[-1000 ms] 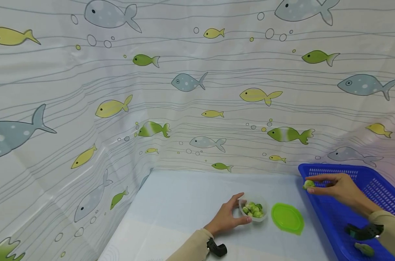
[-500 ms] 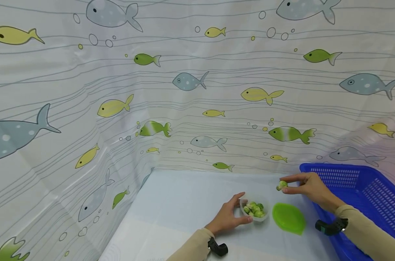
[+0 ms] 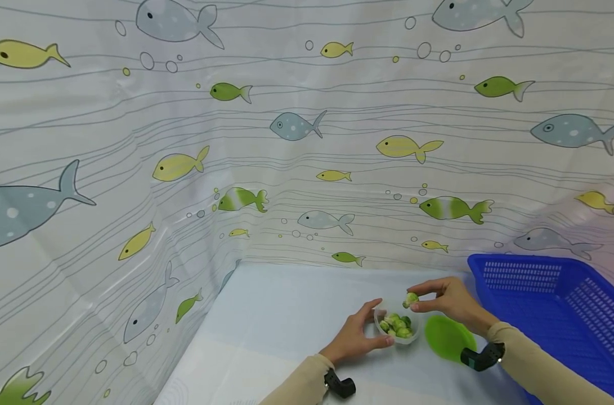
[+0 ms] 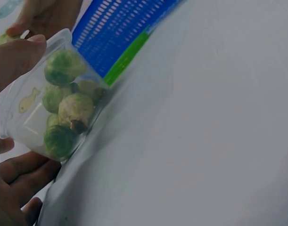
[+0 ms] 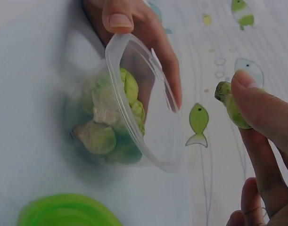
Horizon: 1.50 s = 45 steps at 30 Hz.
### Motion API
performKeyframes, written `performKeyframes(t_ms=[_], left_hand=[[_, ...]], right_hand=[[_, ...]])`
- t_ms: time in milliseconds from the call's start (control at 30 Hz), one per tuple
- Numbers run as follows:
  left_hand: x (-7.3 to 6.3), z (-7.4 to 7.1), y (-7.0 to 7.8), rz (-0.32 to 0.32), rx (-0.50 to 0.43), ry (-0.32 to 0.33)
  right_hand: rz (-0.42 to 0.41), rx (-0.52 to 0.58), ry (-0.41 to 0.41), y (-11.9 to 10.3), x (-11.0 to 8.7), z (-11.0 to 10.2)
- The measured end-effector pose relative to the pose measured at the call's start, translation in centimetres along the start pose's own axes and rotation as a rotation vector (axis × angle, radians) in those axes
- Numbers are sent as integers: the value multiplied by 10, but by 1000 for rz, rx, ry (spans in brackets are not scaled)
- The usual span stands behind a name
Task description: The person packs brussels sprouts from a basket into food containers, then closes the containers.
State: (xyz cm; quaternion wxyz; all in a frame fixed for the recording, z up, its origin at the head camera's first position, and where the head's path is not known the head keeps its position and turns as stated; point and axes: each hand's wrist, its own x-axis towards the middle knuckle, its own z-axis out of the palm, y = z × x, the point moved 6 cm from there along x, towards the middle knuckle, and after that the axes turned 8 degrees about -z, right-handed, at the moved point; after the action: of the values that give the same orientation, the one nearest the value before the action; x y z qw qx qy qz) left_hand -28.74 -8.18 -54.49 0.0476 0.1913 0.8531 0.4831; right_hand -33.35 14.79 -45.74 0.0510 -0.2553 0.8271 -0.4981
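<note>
A clear plastic container [image 5: 158, 153] stands on the table with several Brussels sprouts [image 4: 75, 110] inside. My left hand [image 3: 354, 336] holds it from the left side, thumb at the near rim and fingers curved round the far wall. Between thumb and fingers my right hand [image 3: 451, 301] pinches one Brussels sprout [image 5: 233, 110], in the air just past the container's far right rim. In the right wrist view the sprout's cut stem points toward the container opening. Below the right hand a green lid [image 3: 446, 336] lies flat, partly covered by the right wrist.
To the right stands a large blue plastic basket [image 3: 514, 304] with slotted walls, partly behind the right sleeve. A white tabletop [image 3: 281, 304] spreads out to the left. A fish-patterned sheet [image 3: 266, 163] hangs behind and along the left. Each wrist wears a black device.
My right hand has moved left from above the basket's edge, over the green lid, to the container, carrying the sprout. The left hand keeps its hold on the container.
</note>
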Motion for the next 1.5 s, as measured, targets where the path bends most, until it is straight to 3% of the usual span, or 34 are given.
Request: performKeyframes(t_ms=[433, 700, 1200, 1500], left_hand=[[1, 0, 1, 11, 0, 2], [2, 0, 2, 4, 3, 5], [1, 1, -1, -9, 1, 6], [1, 0, -2, -9, 9, 7]], right_hand=[[66, -52, -36, -3, 8, 33], [60, -165, 8, 2, 13, 47], [-100, -279, 93, 1, 16, 56], [-119, -377, 120, -8, 14, 58]])
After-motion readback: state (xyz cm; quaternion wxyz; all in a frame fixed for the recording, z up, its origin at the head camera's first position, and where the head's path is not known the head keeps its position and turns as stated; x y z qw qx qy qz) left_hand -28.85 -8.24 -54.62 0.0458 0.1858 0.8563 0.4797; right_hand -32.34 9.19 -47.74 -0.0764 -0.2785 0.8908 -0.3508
